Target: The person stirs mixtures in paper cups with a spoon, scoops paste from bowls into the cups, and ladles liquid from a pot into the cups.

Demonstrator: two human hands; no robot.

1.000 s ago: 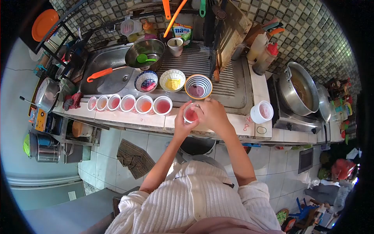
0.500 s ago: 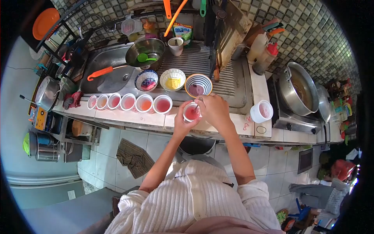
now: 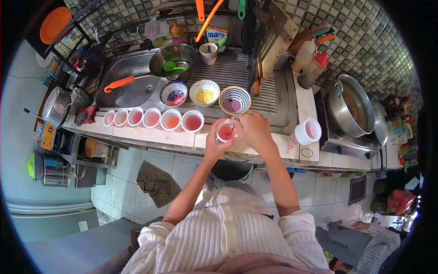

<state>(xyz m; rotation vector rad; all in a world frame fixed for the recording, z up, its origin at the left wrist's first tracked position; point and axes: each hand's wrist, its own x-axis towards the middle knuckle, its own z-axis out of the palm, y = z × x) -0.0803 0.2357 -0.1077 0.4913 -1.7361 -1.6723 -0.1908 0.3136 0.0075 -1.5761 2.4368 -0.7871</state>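
My left hand (image 3: 213,144) is wrapped round a small plastic cup (image 3: 225,132) of pinkish-red liquid, held just over the counter's front edge. Pinched in my right hand (image 3: 253,131) is a small spoon (image 3: 231,129), its lower end dipping into that cup; the fingers hide most of its handle. Right behind my hands stands a striped bowl (image 3: 247,101) with purple contents. Beside it are a white bowl (image 3: 195,92) holding something yellow and a blue-patterned bowl (image 3: 163,94) with dark red and blue contents. Several filled cups (image 3: 151,118) line the counter to the left.
A stack of white cups (image 3: 307,131) lies tilted on the counter at right. Further right, a large metal pot (image 3: 351,105) sits on the stove (image 3: 349,147). Behind the bowls, a steel pan (image 3: 157,61) with a green ladle (image 3: 169,66) rests by the sink (image 3: 119,75). Another person (image 3: 365,244) is at lower right.
The cup stays in my left hand while my right hand and the spoon shift slightly at its rim. The other person at lower right has moved closer. The view has shifted a little.
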